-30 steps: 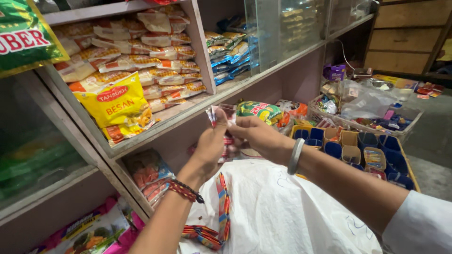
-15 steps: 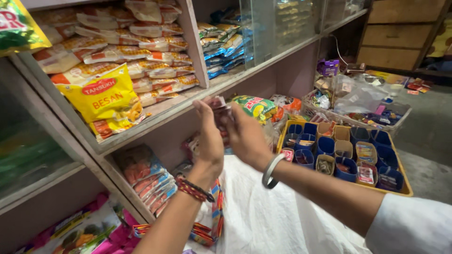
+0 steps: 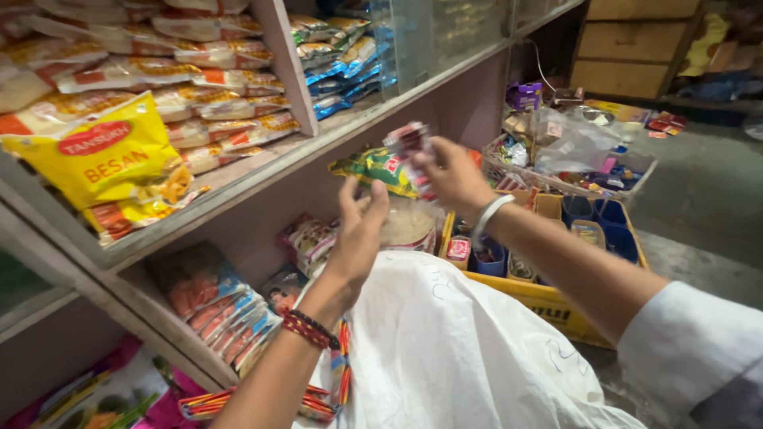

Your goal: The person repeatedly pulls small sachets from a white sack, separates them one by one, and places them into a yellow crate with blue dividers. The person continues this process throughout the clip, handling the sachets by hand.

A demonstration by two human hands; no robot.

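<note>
My right hand [image 3: 451,176] is raised near the shelf edge, pinching a strip of small red-and-white sachets [image 3: 410,145]. A metal bangle circles that wrist. My left hand [image 3: 359,230] hovers just below and to the left, fingers apart, with a red-and-black thread band on its wrist; whether its fingertips touch the strip's lower end I cannot tell. Both hands are above a large white sack [image 3: 461,349] that fills the lower middle of the view.
A shelf [image 3: 262,171] on the left holds a yellow flour bag [image 3: 99,159] and stacked snack packets [image 3: 199,87]. Lower shelves carry more packets [image 3: 214,302]. A yellow crate [image 3: 540,298] with blue compartments and a wire basket [image 3: 572,183] of small goods stand to the right.
Both hands rose from the sack toward the shelf edge. The right hand moved rightward with the sachet strip, and the left hand came apart from it.
</note>
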